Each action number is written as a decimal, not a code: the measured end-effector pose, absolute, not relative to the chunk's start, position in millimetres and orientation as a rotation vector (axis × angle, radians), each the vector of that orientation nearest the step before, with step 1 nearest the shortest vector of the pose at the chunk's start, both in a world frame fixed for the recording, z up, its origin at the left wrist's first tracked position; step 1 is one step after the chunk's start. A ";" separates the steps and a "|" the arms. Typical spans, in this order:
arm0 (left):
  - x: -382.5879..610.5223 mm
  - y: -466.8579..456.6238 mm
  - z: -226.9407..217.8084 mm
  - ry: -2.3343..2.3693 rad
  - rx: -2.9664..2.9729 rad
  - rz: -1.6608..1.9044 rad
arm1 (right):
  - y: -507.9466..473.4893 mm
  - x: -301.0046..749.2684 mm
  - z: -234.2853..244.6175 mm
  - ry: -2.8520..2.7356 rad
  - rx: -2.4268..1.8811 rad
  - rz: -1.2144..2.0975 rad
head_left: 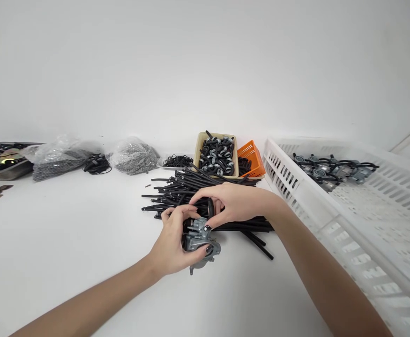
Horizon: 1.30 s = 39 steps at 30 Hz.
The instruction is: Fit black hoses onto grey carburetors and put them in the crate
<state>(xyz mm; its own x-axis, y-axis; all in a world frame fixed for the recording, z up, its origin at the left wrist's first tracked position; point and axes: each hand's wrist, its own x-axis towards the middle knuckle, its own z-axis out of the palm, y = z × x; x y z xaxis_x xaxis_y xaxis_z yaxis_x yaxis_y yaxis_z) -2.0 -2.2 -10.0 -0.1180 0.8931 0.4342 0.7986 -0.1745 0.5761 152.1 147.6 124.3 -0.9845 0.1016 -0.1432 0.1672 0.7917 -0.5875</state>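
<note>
A grey metal carburetor [200,241] is held a little above the white table, in front of a pile of black rubber hoses [169,196]. My left hand [173,241] is closed around its left side, thumb across the front. At the carburetor's top, my right hand [231,203] is bent over with thumb and fingers closed on a short curved black hose [211,207]. Its thumb tip touches the metal body. Fingers hide where the hose's lower end meets the carburetor.
A white crate [296,192] with several carburetors [331,168] stands at right. Along the wall are a cream bin [198,145] of black and metal parts, an orange basket [257,157], a shallow tray of black rings [178,161], plastic bags [134,157] and a metal tray [11,173].
</note>
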 end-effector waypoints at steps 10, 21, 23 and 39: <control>0.6 -2.2 -5.7 1.888 1.963 1.190 | 143.2 151.9 122.2 2.988 0.109 -0.703; -0.4 -1.5 -6.1 1.890 1.964 1.172 | 133.1 156.6 129.0 2.975 0.220 -0.687; -0.4 -1.3 -6.3 1.890 1.967 1.170 | 133.4 156.0 127.8 2.967 0.163 -0.686; -0.1 -2.0 -2.8 1.875 2.005 1.159 | 113.6 151.4 128.5 2.953 0.285 -0.528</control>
<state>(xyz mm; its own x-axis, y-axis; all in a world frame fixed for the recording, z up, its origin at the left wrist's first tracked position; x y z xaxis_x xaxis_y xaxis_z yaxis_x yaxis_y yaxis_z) -0.1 -2.0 -2.8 -0.0872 0.9040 0.4186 0.7789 -0.2001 0.5944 151.4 113.6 128.5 -0.9739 0.1621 -0.1586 0.2070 0.9211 -0.3297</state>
